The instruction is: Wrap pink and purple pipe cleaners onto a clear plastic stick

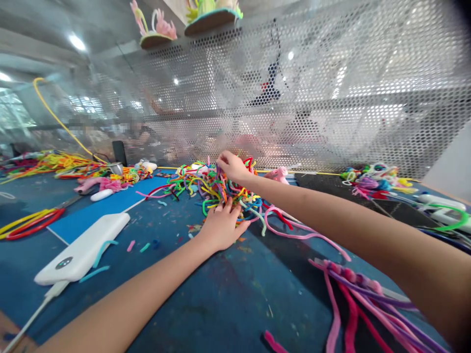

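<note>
A tangled pile of multicoloured fuzzy wires [206, 184] lies on the dark blue table [206, 299], near a perforated metal screen. My left hand [222, 225] rests against the front of the pile with its fingers spread. Over the top of the pile is my right hand [232, 166], its fingers curled together around a purple fuzzy wire [220, 172]. A long pink wire [309, 236] loops out to the right of the pile, under my right forearm.
At the left are a white power bank [86, 247] with a cable, a blue sheet [132, 198] and red and yellow wires [33, 223]. Pink and purple wires [353, 294] lie front right. Behind stands the perforated screen [331, 98]; more wires [379, 179] lie back right.
</note>
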`<action>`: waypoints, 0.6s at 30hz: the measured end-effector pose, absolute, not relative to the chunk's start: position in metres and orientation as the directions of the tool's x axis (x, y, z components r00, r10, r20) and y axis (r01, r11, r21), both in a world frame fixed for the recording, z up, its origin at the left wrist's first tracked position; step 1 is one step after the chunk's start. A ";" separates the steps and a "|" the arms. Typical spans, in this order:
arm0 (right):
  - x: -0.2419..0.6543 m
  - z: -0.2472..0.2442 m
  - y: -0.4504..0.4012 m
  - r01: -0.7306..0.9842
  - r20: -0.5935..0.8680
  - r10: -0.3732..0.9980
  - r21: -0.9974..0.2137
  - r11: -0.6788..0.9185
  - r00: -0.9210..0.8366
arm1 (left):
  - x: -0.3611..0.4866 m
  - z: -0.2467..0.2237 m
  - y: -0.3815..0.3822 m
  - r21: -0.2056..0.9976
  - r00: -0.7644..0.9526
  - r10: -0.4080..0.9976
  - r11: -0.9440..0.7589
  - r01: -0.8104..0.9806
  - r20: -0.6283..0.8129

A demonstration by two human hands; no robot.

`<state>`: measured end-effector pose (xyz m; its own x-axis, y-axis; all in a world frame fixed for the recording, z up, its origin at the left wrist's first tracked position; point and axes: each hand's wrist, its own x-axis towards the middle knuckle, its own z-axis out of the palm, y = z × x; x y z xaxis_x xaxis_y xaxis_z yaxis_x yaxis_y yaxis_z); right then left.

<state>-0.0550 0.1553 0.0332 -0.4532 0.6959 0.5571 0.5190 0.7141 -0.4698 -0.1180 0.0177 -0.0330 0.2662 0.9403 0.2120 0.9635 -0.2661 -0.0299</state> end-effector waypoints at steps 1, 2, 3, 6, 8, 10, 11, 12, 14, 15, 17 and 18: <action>-0.053 0.035 0.155 0.463 0.584 0.698 -0.524 0.714 -0.415 | -0.118 -0.033 0.018 -0.032 0.267 0.940 -0.267 0.963 0.213; -0.050 0.038 0.154 0.394 0.609 0.701 -0.580 0.713 -0.372 | -0.118 -0.033 0.018 -0.035 0.268 0.939 -0.267 0.963 0.213; -0.047 0.041 0.152 0.321 0.628 0.706 -0.629 0.708 -0.326 | -0.118 -0.032 0.018 -0.040 0.269 0.939 -0.267 0.963 0.213; -0.034 0.053 0.147 0.159 0.657 0.722 -0.706 0.690 -0.218 | -0.117 -0.031 0.019 -0.049 0.273 0.938 -0.268 0.962 0.213; -0.023 0.065 0.143 0.100 0.675 0.722 -0.717 0.690 -0.151 | -0.117 -0.031 0.019 -0.051 0.268 0.940 -0.263 0.963 0.212; -0.007 0.076 0.139 0.097 0.700 0.707 -0.701 0.707 -0.098 | -0.117 -0.031 0.019 -0.049 0.264 0.941 -0.260 0.964 0.213; 0.002 0.081 0.137 0.115 0.711 0.698 -0.688 0.716 -0.086 | -0.117 -0.031 0.018 -0.051 0.264 0.939 -0.259 0.964 0.220; 0.013 0.086 0.133 0.134 0.718 0.691 -0.678 0.722 -0.091 | -0.117 -0.030 0.017 -0.056 0.267 0.935 -0.261 0.964 0.235; 0.039 0.090 0.120 0.144 0.705 0.692 -0.677 0.721 -0.154 | -0.118 -0.027 0.014 -0.087 0.269 0.915 -0.255 0.963 0.302; 0.054 0.090 0.110 0.131 0.684 0.701 -0.690 0.712 -0.202 | -0.119 -0.024 0.012 -0.112 0.266 0.897 -0.242 0.964 0.352; 0.084 0.084 0.085 0.100 0.615 0.723 -0.736 0.670 -0.315 | -0.117 -0.014 0.006 -0.145 0.255 0.845 -0.211 0.967 0.471; 0.098 0.080 0.071 0.102 0.568 0.743 -0.767 0.634 -0.354 | -0.114 -0.008 0.002 -0.136 0.258 0.811 -0.219 0.966 0.525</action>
<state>0.0983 0.0706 0.0796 -0.3535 0.7435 0.5677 0.1020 0.6339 -0.7667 -0.1137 0.0022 -0.0081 0.2575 0.8115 0.5246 0.9663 -0.2189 -0.1358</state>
